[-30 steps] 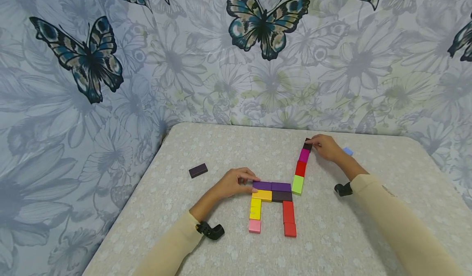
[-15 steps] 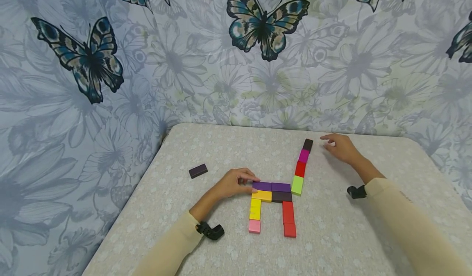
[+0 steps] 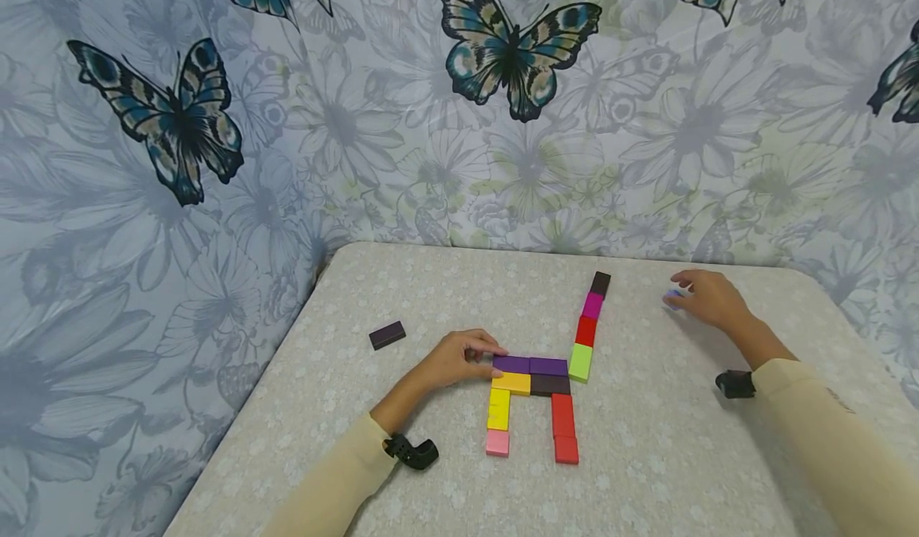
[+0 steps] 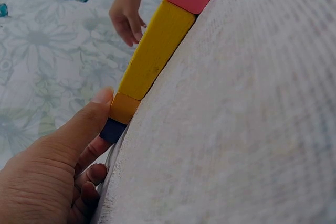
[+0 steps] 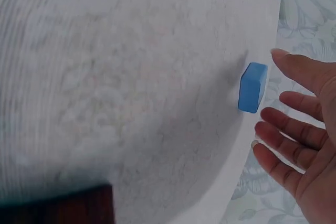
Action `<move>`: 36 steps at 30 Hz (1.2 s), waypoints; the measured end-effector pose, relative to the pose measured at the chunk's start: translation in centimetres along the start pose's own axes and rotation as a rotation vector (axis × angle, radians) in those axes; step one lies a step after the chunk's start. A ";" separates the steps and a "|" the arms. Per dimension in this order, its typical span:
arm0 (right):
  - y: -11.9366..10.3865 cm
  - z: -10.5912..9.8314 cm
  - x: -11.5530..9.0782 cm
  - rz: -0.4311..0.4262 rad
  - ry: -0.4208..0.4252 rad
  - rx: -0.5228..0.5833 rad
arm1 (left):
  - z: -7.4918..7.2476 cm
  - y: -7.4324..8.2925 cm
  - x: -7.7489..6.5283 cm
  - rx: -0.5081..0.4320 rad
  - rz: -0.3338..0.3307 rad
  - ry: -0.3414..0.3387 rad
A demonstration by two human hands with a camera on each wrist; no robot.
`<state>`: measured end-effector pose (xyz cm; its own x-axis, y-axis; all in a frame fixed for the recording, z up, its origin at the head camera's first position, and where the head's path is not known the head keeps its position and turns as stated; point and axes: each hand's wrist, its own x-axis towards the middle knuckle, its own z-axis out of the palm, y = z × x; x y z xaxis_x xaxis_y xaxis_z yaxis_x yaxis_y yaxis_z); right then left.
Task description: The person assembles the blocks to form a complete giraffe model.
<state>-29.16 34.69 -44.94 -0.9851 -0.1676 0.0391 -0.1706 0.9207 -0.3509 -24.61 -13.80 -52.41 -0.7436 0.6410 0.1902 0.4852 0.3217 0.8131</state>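
Note:
My left hand (image 3: 459,359) pinches the left ends of a purple block (image 3: 511,365) and an orange block (image 3: 511,384), thumb on the orange one. In the left wrist view the thumb touches the orange block (image 4: 125,107), with the purple block (image 4: 112,130) beside the fingers. At the right, my right hand (image 3: 711,302) hovers over a small blue block (image 3: 672,298), which it partly hides. The right wrist view shows the blue block (image 5: 253,88) between the spread thumb and fingers, apparently untouched.
Flat blocks form a figure: yellow (image 3: 498,409) and pink (image 3: 498,443) below orange, red (image 3: 563,415) on the right, and a slanted row from lime (image 3: 581,363) up to dark brown (image 3: 600,283). A loose dark block (image 3: 388,335) lies left. The table (image 3: 646,441) meets a patterned wall.
My right hand has let go of the dark brown block atop the slanted row and moved right to the blue block. My left hand has stayed on the purple and orange blocks.

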 end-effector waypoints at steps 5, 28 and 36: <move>0.5 -0.4 -0.4 0.046 -0.045 0.001 | -0.1 0.1 -0.1 0.001 0.001 0.008; -3.6 2.1 3.3 -0.008 0.072 0.031 | -0.4 0.2 -0.3 0.002 -0.003 -0.008; -4.6 2.8 5.1 -0.080 0.171 0.085 | -0.6 0.4 -0.1 0.024 0.000 -0.016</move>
<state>-33.33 28.60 -45.70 -0.9592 -0.1701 0.2260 -0.2532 0.8725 -0.4178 -24.61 -14.13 -51.80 -0.7362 0.6521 0.1810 0.4961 0.3381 0.7997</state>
